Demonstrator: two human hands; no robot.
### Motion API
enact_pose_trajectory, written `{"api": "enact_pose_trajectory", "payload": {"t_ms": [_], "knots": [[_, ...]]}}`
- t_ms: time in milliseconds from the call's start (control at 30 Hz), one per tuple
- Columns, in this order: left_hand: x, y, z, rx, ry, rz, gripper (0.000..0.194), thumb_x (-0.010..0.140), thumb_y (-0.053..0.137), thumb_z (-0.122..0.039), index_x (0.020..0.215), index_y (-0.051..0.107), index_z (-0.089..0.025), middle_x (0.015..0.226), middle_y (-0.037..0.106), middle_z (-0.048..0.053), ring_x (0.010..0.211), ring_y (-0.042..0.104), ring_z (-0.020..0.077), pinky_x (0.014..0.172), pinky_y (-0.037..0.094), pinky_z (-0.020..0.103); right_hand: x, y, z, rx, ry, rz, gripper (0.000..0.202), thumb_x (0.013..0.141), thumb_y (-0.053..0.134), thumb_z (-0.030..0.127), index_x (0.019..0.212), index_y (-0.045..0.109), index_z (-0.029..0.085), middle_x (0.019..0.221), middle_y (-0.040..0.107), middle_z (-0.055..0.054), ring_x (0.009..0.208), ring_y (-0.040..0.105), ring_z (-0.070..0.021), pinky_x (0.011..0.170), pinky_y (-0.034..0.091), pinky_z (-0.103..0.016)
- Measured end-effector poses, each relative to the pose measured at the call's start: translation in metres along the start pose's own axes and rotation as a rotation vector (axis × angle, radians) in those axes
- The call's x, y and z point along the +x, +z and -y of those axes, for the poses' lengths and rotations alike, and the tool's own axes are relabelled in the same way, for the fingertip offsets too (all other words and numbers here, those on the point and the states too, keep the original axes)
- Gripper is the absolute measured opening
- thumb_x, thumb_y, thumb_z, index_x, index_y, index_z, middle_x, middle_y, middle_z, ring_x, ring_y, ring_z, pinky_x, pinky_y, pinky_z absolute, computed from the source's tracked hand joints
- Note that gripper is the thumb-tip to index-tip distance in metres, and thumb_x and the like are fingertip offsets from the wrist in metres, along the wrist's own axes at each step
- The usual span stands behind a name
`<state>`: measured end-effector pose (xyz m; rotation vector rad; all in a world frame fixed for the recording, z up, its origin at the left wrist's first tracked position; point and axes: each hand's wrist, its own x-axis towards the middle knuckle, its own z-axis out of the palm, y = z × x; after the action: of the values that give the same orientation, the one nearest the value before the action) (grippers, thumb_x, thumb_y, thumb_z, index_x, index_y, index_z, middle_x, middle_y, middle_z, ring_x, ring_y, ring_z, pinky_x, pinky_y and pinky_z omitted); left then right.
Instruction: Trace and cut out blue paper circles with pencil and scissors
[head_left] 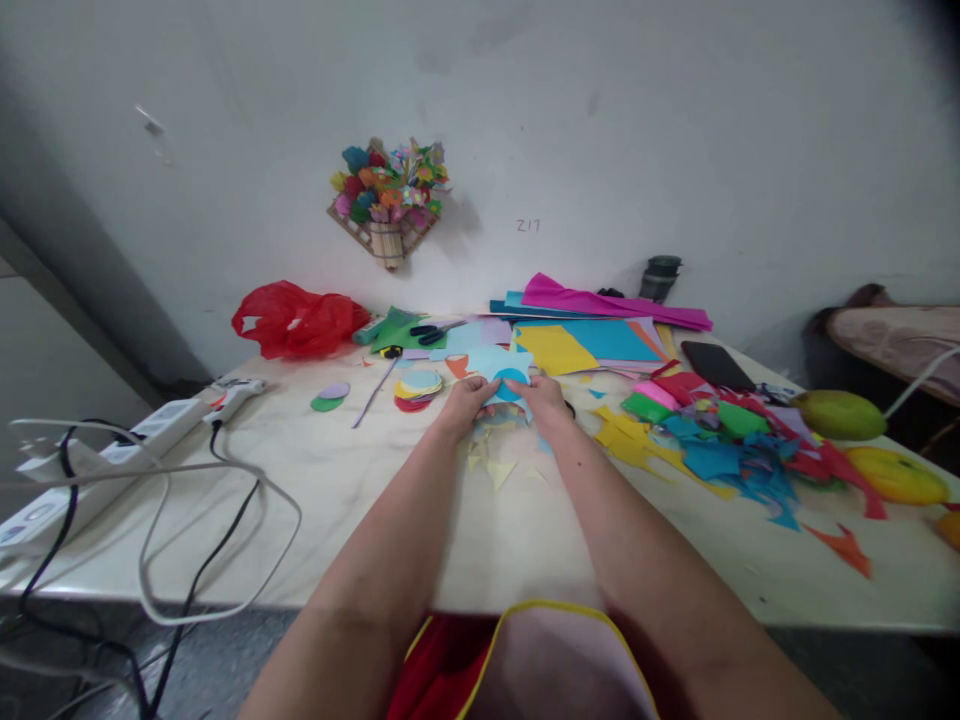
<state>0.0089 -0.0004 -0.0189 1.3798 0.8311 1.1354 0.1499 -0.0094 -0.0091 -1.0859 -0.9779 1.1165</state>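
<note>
Blue paper circle [511, 380] between both hands, gripped at its edges.
Pale yellow scraps [496, 473] lie nearest; beyond, left hand [471, 400] and right hand [546, 398] pinch its left and right edges, neither nearer. Round, no long axis; light blue paper [486, 362] shows behind.

A pale grey wall [675, 130], faintly smudged, fills the back – a spray of colourful flowers [390, 185] hangs on it, with small red figures [529, 226] to the right. The whitish tabletop [300, 540] stands near it. Grey floor [262, 640] shows below; far right, a pinkish cushion [900, 335] sits in shadow – the light is soft.
</note>
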Motion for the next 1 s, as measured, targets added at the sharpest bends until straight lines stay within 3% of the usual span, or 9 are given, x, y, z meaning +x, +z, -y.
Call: {"api": "enact_pose_trajectory", "payload": {"t_ms": [300,633,1000], "knots": [[0.0003,0.0008,-0.0027,0.0,-0.015,-0.012,0.04,0.072,0.055,-0.054,0.061,0.046,-0.016,0.04,0.049,-0.002,0.029,0.031,0.0033,0.032,0.014,0.019,0.003,0.0001,-0.0024,0.002,0.006,-0.012,0.028,0.043,0.076,0.034,0.057,0.061,0.014,0.045,0.056,0.001,0.048,0.052,-0.0142,0.051,0.044,-0.027],[0.0004,0.0055,-0.0087,-0.093,-0.079,-0.127,0.047,0.069,0.052,-0.062,0.061,0.047,-0.016,0.045,0.045,-0.001,0.037,0.043,0.0084,0.036,0.021,0.021,0.0037,-0.0017,-0.0034,-0.059,-0.036,-0.027,0.026,0.045,0.075,0.035,0.053,0.059,0.016,0.044,0.053,0.002,0.048,0.05,-0.0132,0.049,0.043,-0.026],[-0.0017,0.0026,-0.0069,0.017,-0.052,-0.008,0.04,0.07,0.059,-0.053,0.061,0.046,-0.016,0.042,0.046,-0.002,0.032,0.032,0.0034,0.033,0.014,0.019,-0.0003,0.0,-0.0001,-0.097,-0.056,-0.023,0.032,0.048,0.072,0.041,0.06,0.062,0.014,0.045,0.054,0.001,0.049,0.054,-0.0156,0.049,0.043,-0.027]]}}
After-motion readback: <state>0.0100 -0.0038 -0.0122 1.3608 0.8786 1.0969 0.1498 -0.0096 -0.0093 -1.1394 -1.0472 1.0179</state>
